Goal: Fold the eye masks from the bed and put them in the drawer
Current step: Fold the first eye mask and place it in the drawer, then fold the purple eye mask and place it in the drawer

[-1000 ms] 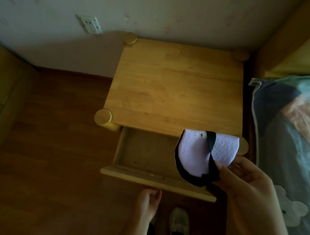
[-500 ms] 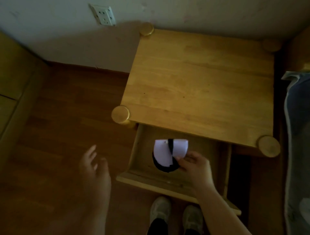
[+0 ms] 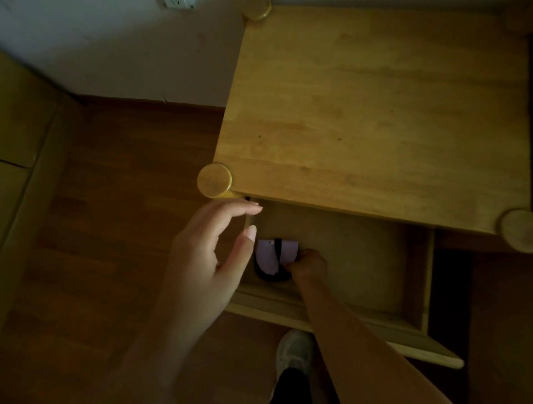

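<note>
A folded eye mask (image 3: 271,256), pale lilac with a black edge and strap, lies low in the left part of the open wooden drawer (image 3: 375,282). My right hand (image 3: 307,265) reaches down into the drawer and pinches the mask's right side. My left hand (image 3: 210,253) hovers with fingers spread above the drawer's left wall, holding nothing. The bed is out of view.
The wooden nightstand top (image 3: 375,109) fills the upper right, with round corner posts (image 3: 215,180). Dark wood floor (image 3: 115,230) lies to the left, a wall socket (image 3: 177,3) at the top. My shoe (image 3: 294,351) stands below the drawer front.
My right hand has carried the mask from above the drawer front down to the drawer's left floor. My left hand has come up and right to the drawer's left side. The view moved closer.
</note>
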